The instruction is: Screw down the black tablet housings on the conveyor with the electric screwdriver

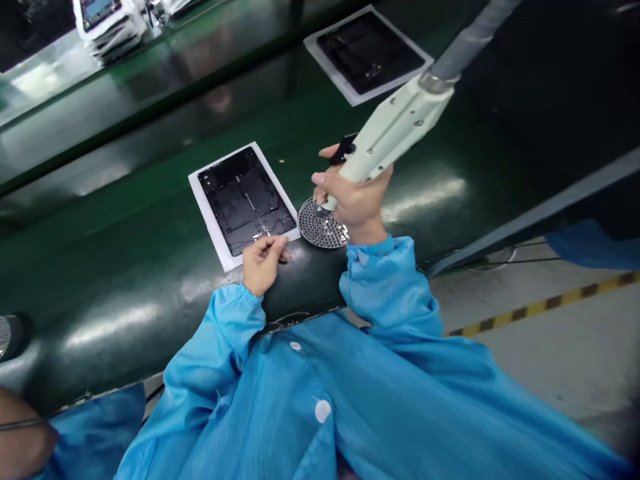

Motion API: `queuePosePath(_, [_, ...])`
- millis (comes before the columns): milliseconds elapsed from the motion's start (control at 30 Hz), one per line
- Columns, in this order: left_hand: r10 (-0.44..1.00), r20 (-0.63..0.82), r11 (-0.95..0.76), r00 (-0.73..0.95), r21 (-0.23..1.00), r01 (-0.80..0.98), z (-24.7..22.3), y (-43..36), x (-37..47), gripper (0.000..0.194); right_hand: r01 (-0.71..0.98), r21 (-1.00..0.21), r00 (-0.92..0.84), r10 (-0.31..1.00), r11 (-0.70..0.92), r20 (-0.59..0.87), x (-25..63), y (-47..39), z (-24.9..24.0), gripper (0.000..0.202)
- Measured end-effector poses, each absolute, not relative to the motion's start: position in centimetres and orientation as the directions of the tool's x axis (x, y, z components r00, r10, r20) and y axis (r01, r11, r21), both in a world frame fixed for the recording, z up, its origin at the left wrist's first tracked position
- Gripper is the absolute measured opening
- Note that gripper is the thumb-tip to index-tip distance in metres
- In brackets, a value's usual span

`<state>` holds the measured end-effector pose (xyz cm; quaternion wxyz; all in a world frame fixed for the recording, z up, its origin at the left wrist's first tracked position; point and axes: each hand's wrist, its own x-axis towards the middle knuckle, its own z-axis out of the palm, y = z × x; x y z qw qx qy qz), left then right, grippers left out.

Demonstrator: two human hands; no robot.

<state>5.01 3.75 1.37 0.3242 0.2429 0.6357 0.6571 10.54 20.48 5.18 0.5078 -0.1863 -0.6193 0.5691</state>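
My right hand (364, 200) is wrapped round a pale green electric screwdriver (400, 130), which leans with its lower end over a round metal disc (320, 230) full of small holes. A grey hose or cable runs up from the screwdriver's top. My left hand (263, 262) is closed in a pinch at the lower edge of an opened tablet (245, 200), beside small metal parts there. What the fingertips hold, if anything, is hidden. The tablet lies on a white sheet (211, 223), its dark inside facing up with thin cables across it.
Another opened tablet (373, 50) lies on a white sheet farther back on the green bench (150, 220). Wrapped devices (113, 30) are stacked at the top left. A round metal object (9, 337) stands at the left edge. Another person's arm (25, 430) shows at the lower left.
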Motion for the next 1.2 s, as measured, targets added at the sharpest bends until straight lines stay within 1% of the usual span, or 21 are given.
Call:
queuePosePath(33, [0.75, -0.189, 0.017, -0.633, 0.963, -0.268, 1.3, 3.3, 4.8, 0.035, -0.373, -0.891, -0.448, 0.791, 0.259, 0.417, 10.5, 19.7, 5.6, 0.032])
queuePosePath(100, [0.784, -0.309, 0.013, -0.538, 0.875, -0.484, 1.3, 2.7, 4.3, 0.034, -0.392, -0.895, -0.514, 0.756, 0.213, 0.405, 10.3, 18.1, 6.5, 0.035])
queuePosePath(167, [0.807, -0.367, 0.017, -0.463, 0.797, -0.604, 1.4, 2.4, 3.7, 0.03, -0.379, -0.91, -0.58, 0.723, 0.169, 0.375, 10.0, 16.7, 7.2, 0.038])
queuePosePath(267, [0.824, -0.407, 0.029, -0.394, 0.724, -0.689, 1.7, 2.4, 3.2, 0.025, -0.347, -0.932, -0.648, 0.69, 0.109, 0.322, 9.6, 15.2, 7.9, 0.041])
queuePosePath(467, [0.827, -0.438, 0.024, -0.352, 0.654, -0.756, 1.8, 2.5, 3.0, 0.02, -0.314, -0.947, -0.694, 0.665, 0.065, 0.275, 8.9, 14.0, 8.0, 0.037])
queuePosePath(633, [0.847, -0.409, 0.003, -0.34, 0.643, -0.766, 1.5, 2.5, 3.0, 0.019, -0.372, -0.926, -0.691, 0.649, 0.059, 0.319, 8.5, 13.7, 7.8, 0.033])
queuePosePath(900, [0.827, -0.458, 0.0, -0.327, 0.581, -0.814, 2.1, 2.8, 3.3, 0.016, -0.387, -0.919, -0.682, 0.649, 0.071, 0.337, 8.4, 13.7, 7.7, 0.033])
queuePosePath(1067, [0.825, -0.467, 0.003, -0.317, 0.566, -0.824, 2.2, 2.9, 3.3, 0.016, -0.393, -0.913, -0.661, 0.658, 0.105, 0.36, 8.3, 13.8, 7.3, 0.035])
queuePosePath(1200, [0.812, -0.494, 0.028, -0.312, 0.565, -0.824, 2.3, 3.0, 3.4, 0.018, -0.399, -0.912, -0.658, 0.662, 0.098, 0.359, 8.3, 13.7, 7.4, 0.038])
